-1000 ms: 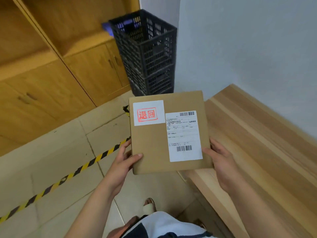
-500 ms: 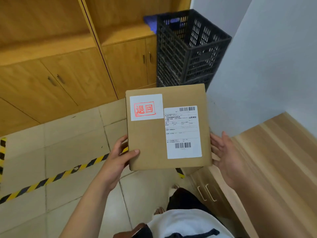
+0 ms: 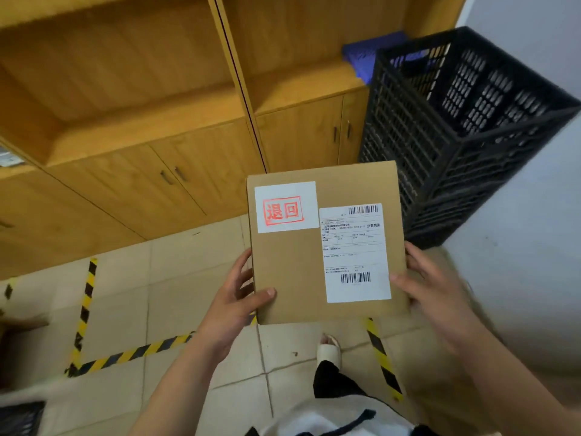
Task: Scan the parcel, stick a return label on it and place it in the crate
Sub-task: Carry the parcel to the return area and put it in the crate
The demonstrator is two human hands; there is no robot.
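Note:
A flat brown cardboard parcel is held face up in front of me, above the floor. On its top left sits a white return label with a red stamp; a white shipping label with barcodes covers its right side. My left hand grips the parcel's lower left edge, thumb on top. My right hand holds the right edge. A tall black plastic crate stack stands beyond the parcel at the upper right, its top open.
Wooden cabinets and open shelves fill the wall ahead. A blue bin lies on the shelf beside the crate. Yellow-black tape marks the tiled floor. A white wall stands on the right. My foot in a sandal shows below.
The view has swung left and away from the wooden bench, and the crate now stands closer at the upper right. My right hand, briefly loose, is back on the parcel's right edge.

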